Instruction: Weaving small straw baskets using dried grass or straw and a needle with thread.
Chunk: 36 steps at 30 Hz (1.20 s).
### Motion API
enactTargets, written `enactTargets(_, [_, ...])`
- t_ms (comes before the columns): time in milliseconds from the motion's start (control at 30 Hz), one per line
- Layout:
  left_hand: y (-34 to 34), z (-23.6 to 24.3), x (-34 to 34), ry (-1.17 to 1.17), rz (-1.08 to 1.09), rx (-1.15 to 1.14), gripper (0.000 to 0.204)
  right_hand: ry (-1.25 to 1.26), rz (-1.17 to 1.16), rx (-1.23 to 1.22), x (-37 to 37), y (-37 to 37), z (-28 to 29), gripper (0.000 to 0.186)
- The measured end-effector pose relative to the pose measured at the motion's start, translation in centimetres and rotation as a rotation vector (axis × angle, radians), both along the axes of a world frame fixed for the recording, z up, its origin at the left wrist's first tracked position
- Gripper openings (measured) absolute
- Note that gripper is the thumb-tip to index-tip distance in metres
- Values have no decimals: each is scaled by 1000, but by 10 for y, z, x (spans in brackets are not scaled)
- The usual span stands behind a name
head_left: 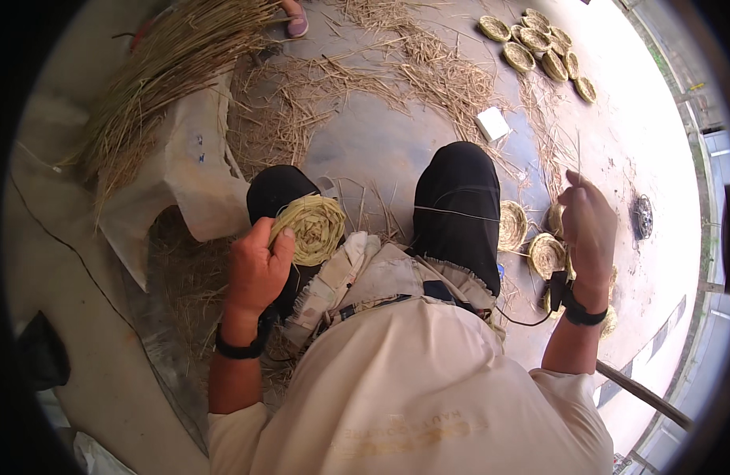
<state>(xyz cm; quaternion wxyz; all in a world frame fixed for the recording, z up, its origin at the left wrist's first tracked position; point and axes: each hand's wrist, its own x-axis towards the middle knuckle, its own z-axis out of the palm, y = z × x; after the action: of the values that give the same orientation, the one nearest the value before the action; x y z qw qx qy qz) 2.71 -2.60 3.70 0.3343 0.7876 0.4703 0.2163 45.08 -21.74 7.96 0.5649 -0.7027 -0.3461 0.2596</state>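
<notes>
A round, flat coil of pale green straw (pixel 311 228) rests above my left knee. My left hand (pixel 258 265) is closed on its left edge, thumb on top. Out to the right, my right hand (pixel 591 229) is raised, fingers pinched together. From its fingertips a thin needle-like piece (pixel 579 149) points upward; whether it is a needle or stiff straw I cannot make out. A thin strand (pixel 456 212) runs across my right knee, between the coil and my right hand's side.
Small straw baskets (pixel 547 255) lie beside my right leg, several more (pixel 537 39) at the far right. On the left, a bundle of long straw (pixel 183 59) lies over a cloth-covered stand (pixel 195 150). Loose straw (pixel 436 75) and a white box (pixel 492 124) are ahead. Another person's foot (pixel 298 22) shows.
</notes>
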Motion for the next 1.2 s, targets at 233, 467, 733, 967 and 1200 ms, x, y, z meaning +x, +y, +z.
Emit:
enactTargets(233, [17,3,-37,163,122,210,19,12,-9,-65,21,-7,-17,30])
enactTargets(467, [22,29,-69,325,133,260,19,-65,-282,-83,134,-61,-37,33])
enactTargets(733, [14,15,-41,157,82,220,19,130,150,-236,-28,6,-32,28])
enactTargets(967, [-18,18,6,19,-63,134,16,-118,902,-11,-176,71,-31,25])
enactTargets(1200, [-20,11,16,-10,-109,114,14,-113,903,-89,-180,72,-33,24])
